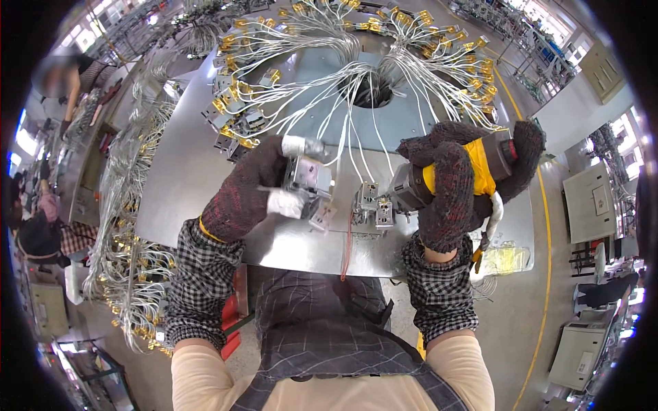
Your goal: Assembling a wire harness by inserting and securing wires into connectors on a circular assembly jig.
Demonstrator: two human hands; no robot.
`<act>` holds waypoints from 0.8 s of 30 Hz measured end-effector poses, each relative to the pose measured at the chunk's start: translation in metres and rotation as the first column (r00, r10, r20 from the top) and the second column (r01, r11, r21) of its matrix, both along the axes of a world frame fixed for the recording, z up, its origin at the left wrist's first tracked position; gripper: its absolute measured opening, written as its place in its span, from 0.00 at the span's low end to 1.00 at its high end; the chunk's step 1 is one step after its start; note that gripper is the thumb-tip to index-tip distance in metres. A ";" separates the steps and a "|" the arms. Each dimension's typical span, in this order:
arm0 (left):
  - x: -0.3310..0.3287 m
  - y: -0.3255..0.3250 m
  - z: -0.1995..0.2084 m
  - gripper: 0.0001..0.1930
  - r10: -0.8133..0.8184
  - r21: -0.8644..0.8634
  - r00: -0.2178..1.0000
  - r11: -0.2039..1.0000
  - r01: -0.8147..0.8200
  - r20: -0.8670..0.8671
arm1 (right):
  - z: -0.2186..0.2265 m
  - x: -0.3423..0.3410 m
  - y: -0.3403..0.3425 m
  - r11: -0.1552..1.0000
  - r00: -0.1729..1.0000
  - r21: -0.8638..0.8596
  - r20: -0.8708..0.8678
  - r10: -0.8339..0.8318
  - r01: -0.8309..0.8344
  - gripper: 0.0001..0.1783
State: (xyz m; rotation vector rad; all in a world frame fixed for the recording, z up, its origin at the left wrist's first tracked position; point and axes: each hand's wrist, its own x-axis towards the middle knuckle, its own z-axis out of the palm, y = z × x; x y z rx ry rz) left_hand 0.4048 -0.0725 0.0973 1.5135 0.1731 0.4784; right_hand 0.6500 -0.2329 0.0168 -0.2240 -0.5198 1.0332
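Observation:
My left hand (243,185), in a dark knit glove with white covers on the thumb and a finger, pinches a silvery metal connector block (312,177) over the metal tabletop; the block is slightly blurred. My right hand (456,181), gloved alike, is wrapped round a dark grey hand-held device (492,156) bound with yellow tape. Its blunt front end points left, toward the block, and a white cord (493,218) hangs from it. Between my hands, two small metal connectors (370,197) with white cables lie on the table.
White cables with yellow-tagged ends (466,75) fan out round a hole (367,92) in the metal table (171,185). More metal connectors (236,123) lie at the left. Bundled cables (137,205) hang beside the table. Another person (68,79) works at the far left.

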 end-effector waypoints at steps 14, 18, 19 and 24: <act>0.023 -0.022 -0.005 0.32 0.024 0.290 0.967 0.956 0.052 -0.255 | 0.119 -0.062 0.006 0.710 0.568 0.246 0.456 -0.685 0.660 0.32; 0.027 -0.042 0.000 0.31 0.202 0.644 0.973 0.760 -0.084 -0.112 | 0.124 -0.060 0.011 0.678 0.523 0.268 0.467 -0.713 0.685 0.32; 0.033 -0.045 -0.001 0.30 0.227 0.665 0.974 0.730 -0.159 -0.017 | 0.126 -0.052 0.012 0.663 0.497 0.285 0.478 -0.724 0.692 0.32; 0.062 -0.052 0.007 0.28 0.229 0.717 0.974 0.678 -0.164 0.006 | 0.130 -0.022 0.000 0.574 0.359 0.409 0.491 -0.794 0.709 0.33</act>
